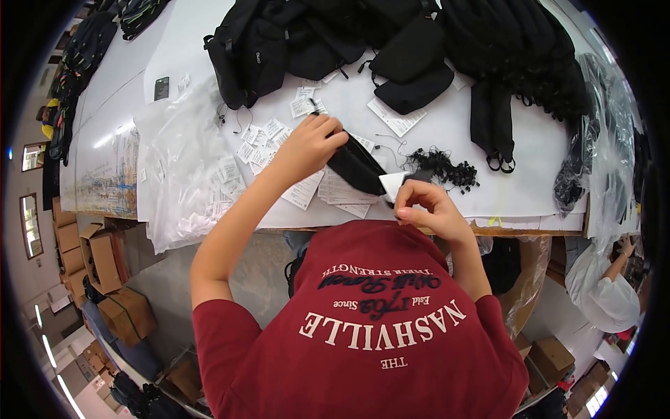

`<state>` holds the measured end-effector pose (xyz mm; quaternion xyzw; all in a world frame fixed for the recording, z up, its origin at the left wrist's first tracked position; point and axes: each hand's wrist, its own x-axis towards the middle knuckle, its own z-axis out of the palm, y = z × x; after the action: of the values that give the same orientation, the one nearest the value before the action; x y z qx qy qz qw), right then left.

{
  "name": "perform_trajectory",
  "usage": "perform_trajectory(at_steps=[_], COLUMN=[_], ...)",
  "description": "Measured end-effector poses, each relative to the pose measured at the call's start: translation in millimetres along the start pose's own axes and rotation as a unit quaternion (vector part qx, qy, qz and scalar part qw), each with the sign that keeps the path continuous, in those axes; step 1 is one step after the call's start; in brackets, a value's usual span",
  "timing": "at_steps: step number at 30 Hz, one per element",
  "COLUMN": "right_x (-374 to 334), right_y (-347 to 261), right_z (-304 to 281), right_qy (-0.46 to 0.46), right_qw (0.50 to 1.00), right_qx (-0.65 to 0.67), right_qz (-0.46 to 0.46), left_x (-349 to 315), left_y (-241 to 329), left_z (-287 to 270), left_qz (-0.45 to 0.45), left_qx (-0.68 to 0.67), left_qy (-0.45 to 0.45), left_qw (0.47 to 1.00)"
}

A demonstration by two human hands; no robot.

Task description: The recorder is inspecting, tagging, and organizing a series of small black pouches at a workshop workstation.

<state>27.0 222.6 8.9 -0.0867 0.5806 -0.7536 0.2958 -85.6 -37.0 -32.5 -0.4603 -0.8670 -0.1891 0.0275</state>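
My left hand (310,143) grips the upper end of a small black pouch (357,167) that lies slanted on the white table (433,133). My right hand (426,206) pinches a small white paper tag (391,185) at the pouch's lower end, close to the table's front edge. Loose white tags (262,143) are scattered around my left hand, and a stack of them lies under the pouch. A clump of black string loops (447,167) sits just right of the pouch.
Black bags (412,63) are piled along the back of the table. Clear plastic bags (181,160) lie heaped at the left and hang at the right edge (607,140). Cardboard boxes (112,279) stand on the floor at the left. Another person in white (611,293) is at the lower right.
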Motion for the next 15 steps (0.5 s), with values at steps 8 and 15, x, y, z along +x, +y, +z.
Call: perform_trajectory(at_steps=[8,15], right_x=[3,2], right_y=[8,18], right_z=[-1,-7], right_qy=[0.145,0.179], right_qw=[0.979,0.798], right_qx=[-0.146,-0.567], right_qz=[0.012,-0.101], left_x=[-44,-41], left_y=[40,41], left_z=[7,10], left_qz=[-0.034,0.009], left_qx=[-0.012,-0.021], left_qy=[0.079,0.084], left_qw=[0.996,0.996])
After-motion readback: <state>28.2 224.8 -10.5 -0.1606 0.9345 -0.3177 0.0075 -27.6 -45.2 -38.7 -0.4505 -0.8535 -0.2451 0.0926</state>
